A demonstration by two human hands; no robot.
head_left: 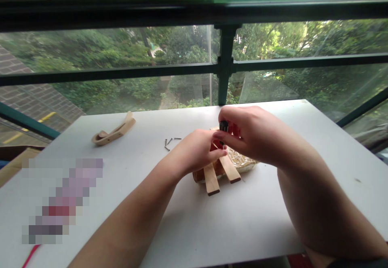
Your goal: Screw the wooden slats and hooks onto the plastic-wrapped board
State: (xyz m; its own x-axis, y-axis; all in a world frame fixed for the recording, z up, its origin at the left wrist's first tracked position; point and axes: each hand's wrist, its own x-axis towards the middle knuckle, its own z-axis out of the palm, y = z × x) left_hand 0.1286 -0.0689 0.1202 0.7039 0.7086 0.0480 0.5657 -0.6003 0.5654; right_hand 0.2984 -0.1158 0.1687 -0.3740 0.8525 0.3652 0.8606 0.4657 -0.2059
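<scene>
My right hand (242, 132) is closed around the black ridged handle of a screwdriver (223, 126), which stands upright over the wooden pieces. Close beside it, my left hand (203, 148) is closed with thumb and fingers near the tool's lower end; what they pinch is hidden. Below the hands, two flat wooden slats (212, 181) stick out toward me. They rest across a brown block-like thing (242, 158) with a shiny, woven-looking top. The tool's tip and the far ends of the slats are mostly covered by my hands.
Several screws (169, 142) lie on the white table (182, 227) left of my hands. Farther left sits a curved wooden piece (113, 132). A blurred-out item (65, 197) with a red cord lies at the left front. A green railing (226, 66) with glass borders the far edge.
</scene>
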